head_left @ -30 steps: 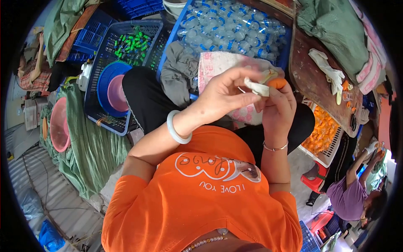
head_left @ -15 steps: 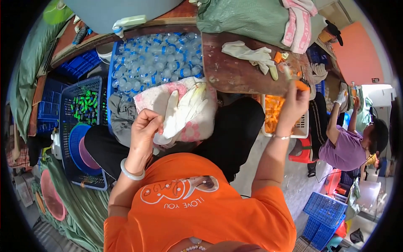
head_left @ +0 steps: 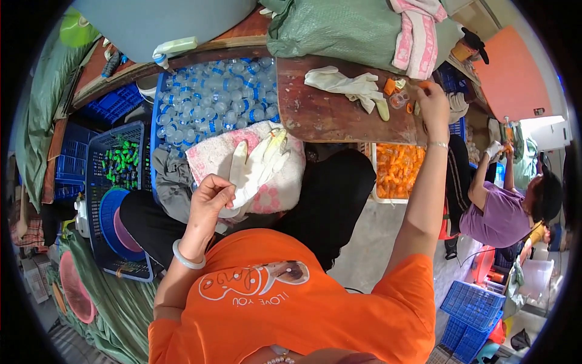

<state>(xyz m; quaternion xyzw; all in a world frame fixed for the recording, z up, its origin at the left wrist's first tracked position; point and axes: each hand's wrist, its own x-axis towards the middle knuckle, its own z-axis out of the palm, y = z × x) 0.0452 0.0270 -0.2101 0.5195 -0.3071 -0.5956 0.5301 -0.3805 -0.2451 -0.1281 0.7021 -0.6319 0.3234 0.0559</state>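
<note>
My left hand [head_left: 210, 195] rests over my lap with its fingers curled on the cuff of a white rubber glove [head_left: 257, 165]. The glove lies on a pink-and-white towel [head_left: 286, 182] across my knees. My right hand [head_left: 434, 104] is stretched out to the right end of a dark wooden board [head_left: 327, 115], pinching a small orange piece [head_left: 424, 85] at its fingertips. Small orange and clear caps [head_left: 395, 97] and another pair of white gloves [head_left: 348, 85] lie on the board beside it.
A blue crate of clear small bottles [head_left: 212, 103] stands ahead; left of it a blue basket [head_left: 97, 182] holds green pieces. A white tray of orange caps [head_left: 397, 170] sits under the board. A person in purple [head_left: 503, 212] works at the right.
The hands were together at an orange piece and a white glove. My right hand has carried the orange piece out to the board; my left hand has dropped to the glove on the towel.
</note>
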